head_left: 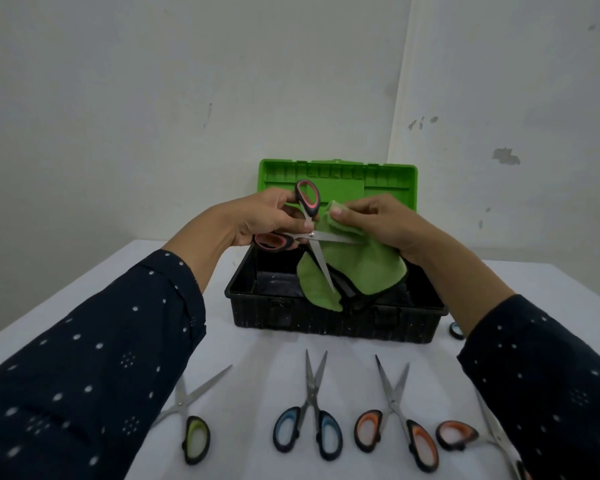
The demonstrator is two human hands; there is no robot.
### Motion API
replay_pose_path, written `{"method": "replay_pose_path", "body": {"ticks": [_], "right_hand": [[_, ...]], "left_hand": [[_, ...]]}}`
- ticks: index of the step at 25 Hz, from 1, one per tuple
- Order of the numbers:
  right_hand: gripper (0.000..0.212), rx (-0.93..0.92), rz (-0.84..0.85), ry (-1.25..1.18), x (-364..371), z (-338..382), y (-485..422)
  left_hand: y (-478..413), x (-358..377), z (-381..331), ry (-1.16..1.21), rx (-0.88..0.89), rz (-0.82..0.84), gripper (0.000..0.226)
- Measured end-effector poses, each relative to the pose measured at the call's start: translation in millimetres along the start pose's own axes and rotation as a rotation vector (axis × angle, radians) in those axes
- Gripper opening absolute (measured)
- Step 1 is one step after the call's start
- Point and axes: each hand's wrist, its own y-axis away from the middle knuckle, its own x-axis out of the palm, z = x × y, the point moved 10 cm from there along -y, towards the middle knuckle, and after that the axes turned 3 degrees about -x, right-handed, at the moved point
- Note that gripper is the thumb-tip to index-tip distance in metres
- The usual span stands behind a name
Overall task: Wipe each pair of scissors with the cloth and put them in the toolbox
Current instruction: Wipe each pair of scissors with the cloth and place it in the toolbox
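Here, left hand gripping pink scissors, right hand apparently pinching cloth

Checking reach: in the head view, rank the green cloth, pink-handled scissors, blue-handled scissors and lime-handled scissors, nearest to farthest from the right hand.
1. green cloth, held in the right hand
2. pink-handled scissors, just left, in the left hand
3. blue-handled scissors, table front centre
4. lime-handled scissors, front left

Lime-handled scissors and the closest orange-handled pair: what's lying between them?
In the head view, the blue-handled steel scissors lie between them on the white table, blades slightly open, tips toward the black plastic toolbox.
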Motion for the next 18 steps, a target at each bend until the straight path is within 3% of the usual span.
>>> {"method": "replay_pose_path", "body": {"ticks": [5, 11, 18], "right_hand": [[0.041, 0.116, 0.106, -0.019, 19, -2, 6], [0.022, -0.001, 0.060, 0.054, 29, 6, -5], [0.024, -0.030, 0.101, 0.037, 15, 3, -2]], "left_hand": [[2, -9, -4, -0.002, 0.025, -0.071, 0.024], [2, -4, -6, -0.013, 0.034, -0.083, 0.023], [-3, 0, -5, 0.003, 0.011, -0.052, 0.028]]}}
